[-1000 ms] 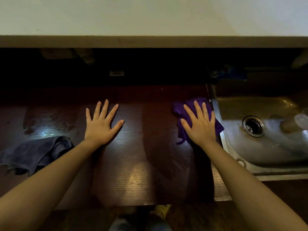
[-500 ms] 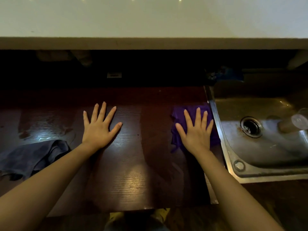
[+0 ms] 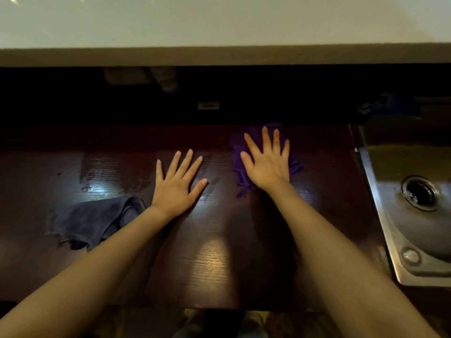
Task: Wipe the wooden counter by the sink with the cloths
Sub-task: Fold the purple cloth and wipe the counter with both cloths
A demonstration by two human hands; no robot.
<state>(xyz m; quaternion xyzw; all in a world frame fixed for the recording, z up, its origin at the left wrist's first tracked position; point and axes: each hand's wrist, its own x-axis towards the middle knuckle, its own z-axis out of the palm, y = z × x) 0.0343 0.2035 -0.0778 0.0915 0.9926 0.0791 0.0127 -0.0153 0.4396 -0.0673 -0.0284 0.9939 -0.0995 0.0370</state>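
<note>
The dark wooden counter [image 3: 212,252] runs from the left up to the steel sink [image 3: 380,215] on the right. My right hand [image 3: 267,164] lies flat with fingers spread on a crumpled purple cloth [image 3: 237,154], pressing it to the counter near the back, well left of the sink. My left hand [image 3: 175,189] rests flat on the bare wood beside it, fingers apart, holding nothing. A dark grey cloth [image 3: 90,220] lies bunched on the counter just left of my left wrist, untouched.
A pale ledge [image 3: 219,56] overhangs the dark back of the counter. The sink drain [image 3: 419,193] shows at the right. A blue object [image 3: 390,106] sits in shadow behind the sink. Wet streaks shine on the wood left of my left hand.
My right hand has slid the purple cloth left, away from the sink rim, and toward the back of the counter. My left hand has stayed flat in place. The grey cloth has not moved.
</note>
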